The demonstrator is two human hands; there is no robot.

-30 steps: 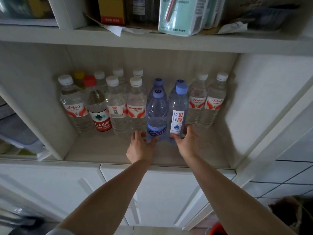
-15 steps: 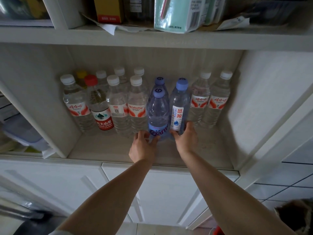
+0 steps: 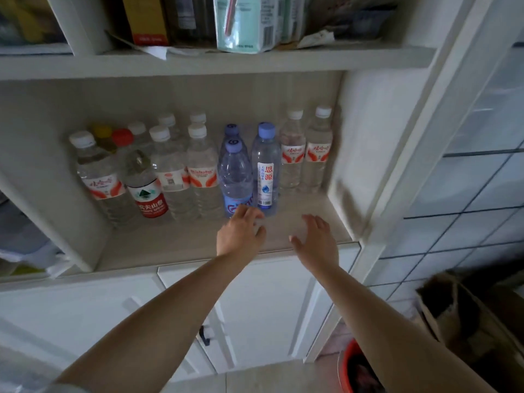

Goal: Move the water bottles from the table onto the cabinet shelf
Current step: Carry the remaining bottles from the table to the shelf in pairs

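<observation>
- Both forearms reach up and forward from the bottom edge toward the cabinet shelf (image 3: 170, 245), bare to the elbow.
- The left hand (image 3: 241, 234) is palm down over the shelf's front part, fingers loosely curled and empty; its fingertips (image 3: 249, 209) sit at the base of the blue-tinted bottle (image 3: 236, 177), and whether they touch it cannot be told through the blur.
- The right hand (image 3: 316, 239) hangs above the shelf's front edge, fingers spread apart, holding nothing, well clear of every bottle.
- All the water bottles stand upright on that shelf, packed in rows toward the back wall.
- Front row, left to right: a clear bottle with a white cap and red-orange label (image 3: 97, 177), a red-capped bottle with a red label (image 3: 143, 180), two white-capped clear bottles (image 3: 170, 171) and (image 3: 202, 171), the blue-tinted one with a lilac cap, and a tall slim bottle with a white label and blue cap (image 3: 265, 168).
- To the right of those, two more white-capped bottles with red-orange labels (image 3: 292, 151) and (image 3: 318, 148) stand against the right wall.
- Behind, mostly caps show: one yellow cap (image 3: 102, 131), three white caps, and a second lilac cap (image 3: 232, 129).
- Thirteen bottles can be counted in all.
- The upper shelf (image 3: 255, 62) carries a yellow box (image 3: 147, 21) and a pale green packet (image 3: 243, 24).
</observation>
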